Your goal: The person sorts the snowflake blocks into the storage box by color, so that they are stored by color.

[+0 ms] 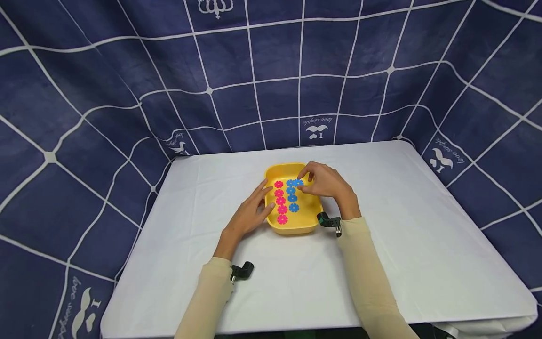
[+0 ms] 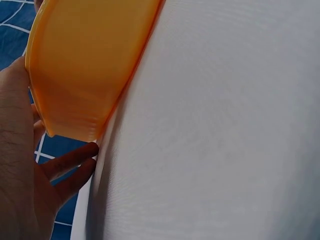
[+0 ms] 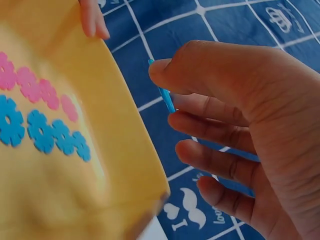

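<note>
In the head view a yellow tray (image 1: pixel 306 217) holds a column of several pink flower-shaped pieces (image 1: pixel 282 219) on its left. Beside them runs a column of several blue flower-shaped pieces (image 1: pixel 294 207). My right hand (image 1: pixel 326 181) is over the tray's far right part. It pinches one blue flower-shaped piece (image 3: pixel 166 98) between thumb and fingertips, seen edge-on in the right wrist view. My left hand (image 1: pixel 250 212) rests at the left rim, thumb and fingers spread and fairly straight. The left wrist view shows the tray's outer wall (image 2: pixel 85 70) beside that hand.
The tray stands on a table with a white cloth (image 1: pixel 203 212). A dark blue curtain with white lines (image 1: pixel 275 61) surrounds the table's back and sides. Each wrist wears a small black camera (image 1: pixel 242 271).
</note>
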`<state>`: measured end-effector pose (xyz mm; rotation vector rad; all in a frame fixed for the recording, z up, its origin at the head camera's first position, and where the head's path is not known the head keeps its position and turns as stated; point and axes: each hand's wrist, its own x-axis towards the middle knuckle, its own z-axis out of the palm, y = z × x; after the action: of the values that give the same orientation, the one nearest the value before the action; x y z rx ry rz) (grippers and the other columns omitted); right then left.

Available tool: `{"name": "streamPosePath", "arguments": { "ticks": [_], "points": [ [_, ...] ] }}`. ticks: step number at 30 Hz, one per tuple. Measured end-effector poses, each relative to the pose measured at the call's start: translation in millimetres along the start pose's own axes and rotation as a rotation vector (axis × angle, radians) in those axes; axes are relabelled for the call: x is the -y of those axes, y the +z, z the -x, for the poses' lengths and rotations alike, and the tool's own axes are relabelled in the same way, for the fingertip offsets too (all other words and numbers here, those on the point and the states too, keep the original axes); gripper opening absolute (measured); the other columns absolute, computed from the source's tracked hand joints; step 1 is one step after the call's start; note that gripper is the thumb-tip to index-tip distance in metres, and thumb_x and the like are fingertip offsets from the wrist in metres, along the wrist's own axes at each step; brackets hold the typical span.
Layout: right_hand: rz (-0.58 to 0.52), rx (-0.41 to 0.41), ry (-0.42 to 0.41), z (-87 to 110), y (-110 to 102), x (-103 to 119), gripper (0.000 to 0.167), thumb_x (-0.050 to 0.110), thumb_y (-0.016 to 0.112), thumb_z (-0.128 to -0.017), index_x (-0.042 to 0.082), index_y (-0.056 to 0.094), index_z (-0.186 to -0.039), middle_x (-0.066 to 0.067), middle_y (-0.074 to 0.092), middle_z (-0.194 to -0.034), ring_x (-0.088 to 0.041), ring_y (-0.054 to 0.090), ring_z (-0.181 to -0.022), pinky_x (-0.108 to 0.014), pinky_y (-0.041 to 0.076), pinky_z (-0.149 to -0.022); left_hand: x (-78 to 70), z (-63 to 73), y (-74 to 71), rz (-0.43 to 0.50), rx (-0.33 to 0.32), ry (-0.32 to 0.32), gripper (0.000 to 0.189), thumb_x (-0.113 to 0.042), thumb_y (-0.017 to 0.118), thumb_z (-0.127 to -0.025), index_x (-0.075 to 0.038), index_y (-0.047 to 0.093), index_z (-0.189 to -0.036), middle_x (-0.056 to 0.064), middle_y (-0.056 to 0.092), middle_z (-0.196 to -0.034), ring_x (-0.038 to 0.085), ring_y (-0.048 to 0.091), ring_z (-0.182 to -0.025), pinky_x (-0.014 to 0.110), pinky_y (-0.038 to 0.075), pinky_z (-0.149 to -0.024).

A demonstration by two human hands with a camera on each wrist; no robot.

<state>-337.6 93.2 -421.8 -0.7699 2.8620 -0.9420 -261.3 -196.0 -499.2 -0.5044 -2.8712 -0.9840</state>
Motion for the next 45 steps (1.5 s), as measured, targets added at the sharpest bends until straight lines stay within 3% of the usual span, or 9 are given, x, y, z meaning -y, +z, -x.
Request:
{"name": "streamPosePath", "arguments": {
  "ticks": [9, 15, 25, 31, 37, 45],
  "points": [
    [0.015, 0.065, -0.040, -11.0, 8.0, 13.2, 0.039, 0.032, 0.090, -0.086, 0.011, 0.080, -0.117, -0.006, 0.074, -0.111, -0.025, 0.064, -0.097, -0.038, 0.060, -0.075, -0.6, 0.0, -0.7, -0.008, 0.013, -0.005, 0.066, -0.057, 0.055, -0.108, -0.032, 0.041, -0.167, -0.024, 0.011, -0.178, 0.020, 0.062, -0.136, 0.048, 0.048, -0.119],
    [0.061, 0.153, -0.049, -19.3, 14.5, 17.5, 0.032, 0.034, 0.090, -0.087, 0.017, 0.081, -0.112, -0.006, 0.075, -0.116, -0.023, 0.065, -0.096, -0.037, 0.059, -0.077, 2.6, -1.7, -0.4, -0.013, 0.007, 0.009, 0.067, -0.060, 0.051, -0.108, -0.032, 0.039, -0.167, -0.024, 0.011, -0.178, 0.019, 0.063, -0.136, 0.048, 0.047, -0.119],
    [0.226, 0.321, -0.120, -26.1, 17.5, 33.6, 0.031, 0.034, 0.091, -0.087, 0.018, 0.082, -0.112, -0.004, 0.075, -0.111, -0.019, 0.062, -0.086, -0.033, 0.057, -0.072, 5.1, -1.1, -1.7, -0.020, -0.003, 0.026, 0.069, -0.064, 0.048, -0.108, -0.029, 0.041, -0.167, -0.025, 0.010, -0.178, 0.020, 0.064, -0.134, 0.050, 0.049, -0.117],
    [0.320, 0.428, -0.189, -29.9, 18.4, 45.2, 0.028, 0.032, 0.089, -0.088, 0.016, 0.083, -0.110, -0.003, 0.073, -0.109, -0.017, 0.062, -0.086, -0.032, 0.058, -0.079, 4.6, -0.4, -3.3, -0.012, -0.012, 0.046, 0.068, -0.062, 0.049, -0.108, -0.027, 0.042, -0.166, -0.019, 0.014, -0.179, 0.020, 0.065, -0.132, 0.051, 0.049, -0.117],
    [0.451, 0.544, -0.255, -31.2, 21.9, 52.2, 0.030, 0.037, 0.090, -0.087, 0.018, 0.079, -0.109, 0.006, 0.071, -0.101, -0.015, 0.064, -0.091, -0.033, 0.058, -0.085, 4.9, 2.0, -3.0, 0.000, -0.004, 0.026, 0.068, -0.062, 0.049, -0.108, -0.029, 0.041, -0.167, -0.023, 0.011, -0.178, 0.019, 0.062, -0.136, 0.052, 0.046, -0.120],
    [0.520, 0.676, -0.338, -28.9, 26.8, 51.7, 0.024, 0.040, 0.087, -0.089, 0.023, 0.078, -0.103, 0.004, 0.065, -0.113, -0.015, 0.064, -0.094, -0.033, 0.059, -0.088, 6.0, 3.5, -0.8, 0.002, -0.012, 0.023, 0.069, -0.062, 0.050, -0.107, -0.029, 0.041, -0.167, -0.023, 0.010, -0.179, 0.020, 0.059, -0.141, 0.054, 0.043, -0.122]
  ]
}}
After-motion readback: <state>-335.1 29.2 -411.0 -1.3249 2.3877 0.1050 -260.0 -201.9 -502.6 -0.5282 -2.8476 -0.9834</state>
